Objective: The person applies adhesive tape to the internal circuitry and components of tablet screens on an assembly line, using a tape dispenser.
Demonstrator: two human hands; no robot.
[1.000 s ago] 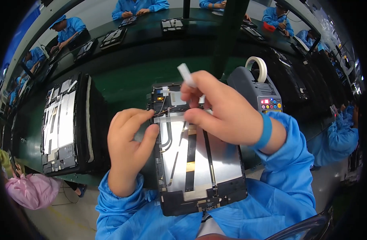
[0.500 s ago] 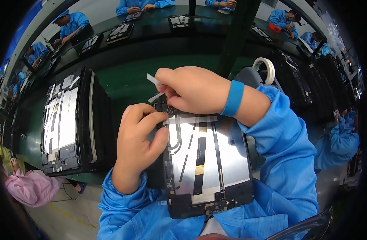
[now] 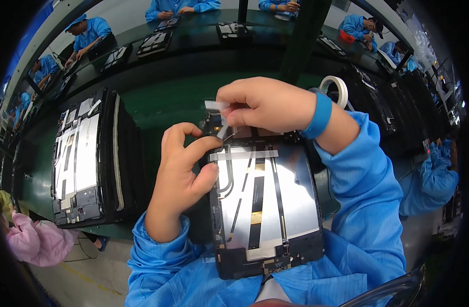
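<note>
An opened tablet [image 3: 295, 204] with a bright metal plate, dark flex cables and a black frame lies in front of me. A pale tape strip [image 3: 244, 155] runs across the top of its plate. Above the upper left part, my right hand [image 3: 270, 105] pinches another whitish tape strip [image 3: 214, 105]; a piece of it hangs below the fingers toward my left index fingertip. My left hand [image 3: 180, 174] rests along the tablet's left edge, thumb and index finger apart, the index tip at the upper left corner. A blue band [image 3: 318, 115] circles my right wrist.
A stack of opened tablets [image 3: 81, 158] stands on the left of the green bench [image 3: 157, 110]. A tape roll [image 3: 335, 92] and more dark stacked devices [image 3: 377, 110] are at right. Co-workers in blue sit across the far table; a person in pink [image 3: 40, 238] is at lower left.
My right hand has moved right with the pinched tape, whose upper piece now lies nearly level. The left index finger has stretched a little farther to the right. The tablet stays in place.
</note>
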